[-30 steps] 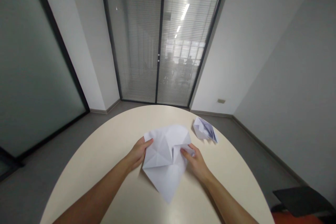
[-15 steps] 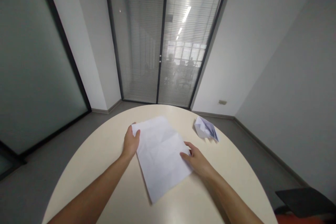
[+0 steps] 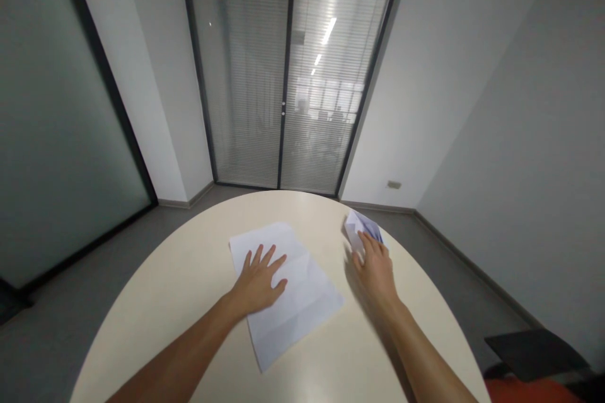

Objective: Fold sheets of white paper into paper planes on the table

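A white sheet of paper with faint creases lies flat on the round table. My left hand rests palm down on it, fingers spread. To the right, near the table's far edge, is a crumpled-looking folded piece of paper, white with a bluish shaded inner side. My right hand reaches over its near side, the fingers bent and the thumb apart from them. The fingertips are at the folded paper and cover part of it; whether they press on it is hard to tell.
The pale round table has its curved edge on all visible sides. A dark chair with a red-orange part stands at the lower right. Behind the table is a glass partition with blinds, beside white walls.
My left hand has let go of the sheet's edge and now lies flat on it. My right hand has left the sheet's right edge and moved up and right to the folded paper.
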The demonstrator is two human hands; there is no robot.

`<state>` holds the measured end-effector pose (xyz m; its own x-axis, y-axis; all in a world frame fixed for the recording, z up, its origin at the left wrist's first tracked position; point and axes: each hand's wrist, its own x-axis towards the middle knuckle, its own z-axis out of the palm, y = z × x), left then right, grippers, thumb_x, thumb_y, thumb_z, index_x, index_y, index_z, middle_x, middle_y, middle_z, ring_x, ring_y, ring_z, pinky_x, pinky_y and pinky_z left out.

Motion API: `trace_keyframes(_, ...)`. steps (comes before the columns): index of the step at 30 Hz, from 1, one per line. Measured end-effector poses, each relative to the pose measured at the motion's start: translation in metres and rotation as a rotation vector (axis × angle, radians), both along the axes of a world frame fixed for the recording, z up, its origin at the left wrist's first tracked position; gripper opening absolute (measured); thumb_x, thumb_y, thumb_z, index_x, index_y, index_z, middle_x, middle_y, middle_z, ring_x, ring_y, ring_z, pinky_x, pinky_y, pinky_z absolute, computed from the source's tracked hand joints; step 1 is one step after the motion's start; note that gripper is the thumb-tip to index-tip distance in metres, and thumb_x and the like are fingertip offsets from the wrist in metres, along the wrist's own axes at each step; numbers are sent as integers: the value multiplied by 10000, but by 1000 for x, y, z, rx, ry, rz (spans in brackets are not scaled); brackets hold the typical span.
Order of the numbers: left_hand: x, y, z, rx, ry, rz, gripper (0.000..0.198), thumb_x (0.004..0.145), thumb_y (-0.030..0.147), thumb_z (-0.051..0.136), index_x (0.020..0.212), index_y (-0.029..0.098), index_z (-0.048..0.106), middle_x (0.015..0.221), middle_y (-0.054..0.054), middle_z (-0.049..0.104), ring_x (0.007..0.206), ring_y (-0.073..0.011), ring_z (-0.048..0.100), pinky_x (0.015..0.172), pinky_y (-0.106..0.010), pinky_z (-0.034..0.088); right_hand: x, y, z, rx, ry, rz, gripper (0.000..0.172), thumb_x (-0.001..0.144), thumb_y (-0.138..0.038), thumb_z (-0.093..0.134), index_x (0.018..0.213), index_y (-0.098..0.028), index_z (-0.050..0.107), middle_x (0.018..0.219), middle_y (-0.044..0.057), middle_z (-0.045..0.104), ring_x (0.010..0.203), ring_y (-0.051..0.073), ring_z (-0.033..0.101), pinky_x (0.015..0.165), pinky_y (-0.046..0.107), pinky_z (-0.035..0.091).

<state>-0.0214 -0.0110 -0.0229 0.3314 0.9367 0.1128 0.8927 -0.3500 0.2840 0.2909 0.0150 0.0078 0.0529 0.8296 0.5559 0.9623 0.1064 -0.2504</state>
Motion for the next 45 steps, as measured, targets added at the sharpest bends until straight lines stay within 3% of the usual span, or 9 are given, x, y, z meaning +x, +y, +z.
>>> trace_keyframes(4,-5,8,8,70,48,-52,518,952,366,467,1464,290,470,1580,-116,353,1464,-370,269,1164,-574,213,3,17,-4,-112,-79,-147,598,863,-238,552,1441,-118,462,1305,177,624,1247,351,495,968,463,436)
trace_keyframes(8,8,17,18,176,15,-72,474,928,168,445,1389,209,548,1406,-134,550,1280,-287,502,1072,-453,380,-7,24,6,-185,-129,-133,402,856,-145,544,1242,-110,650,1090,172,714,1121,318,574,910,412,431)
trace_keyframes(11,22,21,21,190,-179,-75,397,953,198,433,1323,189,576,1270,-112,648,1160,-257,584,1014,-424,428,-22,17,12,-103,-155,42,264,909,-155,515,1059,-151,732,1040,131,727,1065,279,581,920,376,417)
trace_keyframes(18,29,16,15,157,-700,-5,519,942,400,530,1428,231,458,1082,-68,749,1046,-258,670,1028,-430,403,-69,-17,8,22,-273,591,289,956,-93,463,1143,-181,665,1015,100,727,955,236,625,785,349,446)
trace_keyframes(25,27,20,8,67,-846,72,666,876,389,605,1472,187,387,974,-75,748,939,-239,693,905,-356,472,-88,-33,14,21,-427,704,207,955,-104,546,1101,-193,663,874,57,738,881,221,622,726,328,403)
trace_keyframes(30,29,17,14,68,-741,132,747,836,464,659,1485,199,399,761,-23,702,735,-249,672,792,-348,478,-94,-34,14,-29,-469,692,107,952,-147,576,1015,-185,653,852,53,712,838,218,621,704,321,406)
trace_keyframes(32,29,18,14,58,-757,182,721,858,485,630,1480,198,408,799,-37,709,737,-252,669,790,-353,481,-96,-34,13,-60,-411,674,124,962,-164,561,1045,-194,647,876,55,704,836,212,629,710,310,423)
trace_keyframes(37,26,28,5,43,-1000,130,549,955,462,495,1429,192,436,1306,-109,623,1093,-231,628,992,-351,442,-92,-31,9,-177,-71,657,254,991,-277,510,1222,-248,610,961,49,704,836,191,659,739,289,470)
trace_keyframes(45,22,30,7,44,-1174,88,530,982,479,446,1419,180,435,1447,-116,520,1342,-239,475,1140,-370,331,-79,-17,0,-280,456,561,295,961,-373,481,1073,-225,710,966,64,731,830,214,646,789,337,488)
